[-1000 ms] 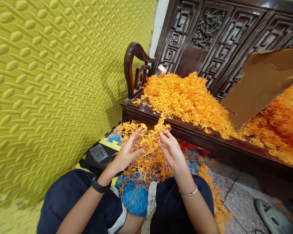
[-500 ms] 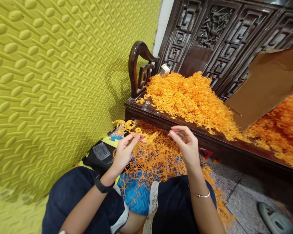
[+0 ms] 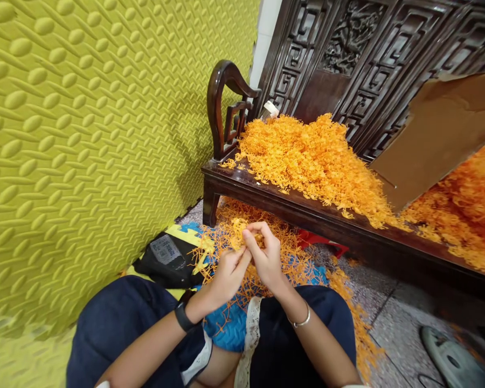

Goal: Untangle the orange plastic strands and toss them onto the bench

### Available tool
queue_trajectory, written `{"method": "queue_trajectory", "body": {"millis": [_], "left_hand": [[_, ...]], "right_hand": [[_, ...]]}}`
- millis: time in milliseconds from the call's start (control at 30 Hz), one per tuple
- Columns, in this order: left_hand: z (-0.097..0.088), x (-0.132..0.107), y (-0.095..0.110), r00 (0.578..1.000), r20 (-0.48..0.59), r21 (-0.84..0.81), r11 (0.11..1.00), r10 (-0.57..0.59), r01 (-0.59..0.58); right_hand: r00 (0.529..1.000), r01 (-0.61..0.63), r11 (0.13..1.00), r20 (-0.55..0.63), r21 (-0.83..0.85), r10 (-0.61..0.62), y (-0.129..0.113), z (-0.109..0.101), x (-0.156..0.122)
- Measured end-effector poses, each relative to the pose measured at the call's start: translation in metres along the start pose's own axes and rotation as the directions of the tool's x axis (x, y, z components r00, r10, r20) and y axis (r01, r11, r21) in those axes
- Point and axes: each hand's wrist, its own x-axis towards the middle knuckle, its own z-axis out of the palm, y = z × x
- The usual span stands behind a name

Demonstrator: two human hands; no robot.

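Observation:
My left hand (image 3: 226,276) and my right hand (image 3: 265,254) meet in front of my knees, both pinched on a small clump of orange plastic sprigs (image 3: 239,230). The left wrist wears a black band, the right a thin silver bracelet. Under the hands lies a loose tangle of orange sprigs (image 3: 291,264) on a blue quilted cushion (image 3: 226,328). A large heap of orange sprigs (image 3: 311,159) covers the dark carved wooden bench (image 3: 242,186) just beyond.
A yellow-green embossed foam wall (image 3: 84,134) rises at left. A black bag (image 3: 165,258) lies by it. A cardboard sheet (image 3: 436,129) leans on the bench back, with more orange pieces (image 3: 464,210) to its right. A grey sandal (image 3: 452,361) sits on the stone floor.
My hands were apart half a second ago; they have come together and lower, both pinching the same small orange clump. The big stringy bunch from a second ago now lies on the floor.

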Motion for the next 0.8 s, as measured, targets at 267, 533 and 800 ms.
{"method": "queue_trajectory", "body": {"millis": [267,533,800], "left_hand": [[0.002,-0.001,0.001,0.998,0.053,0.047,0.999,-0.029,0.027],[0.008,-0.011,-0.002,0.995,0.088,0.032,0.999,0.041,-0.044],[0.003,-0.004,-0.003,0.935,0.076,0.169,0.92,0.347,-0.355]], "right_hand": [[0.997,-0.002,0.999,-0.076,0.046,0.005,0.006,-0.004,0.009],[0.97,0.01,0.997,-0.245,0.075,0.008,0.001,-0.006,0.01],[0.971,-0.027,0.988,-0.231,0.15,0.061,-0.008,-0.014,0.019]]}}
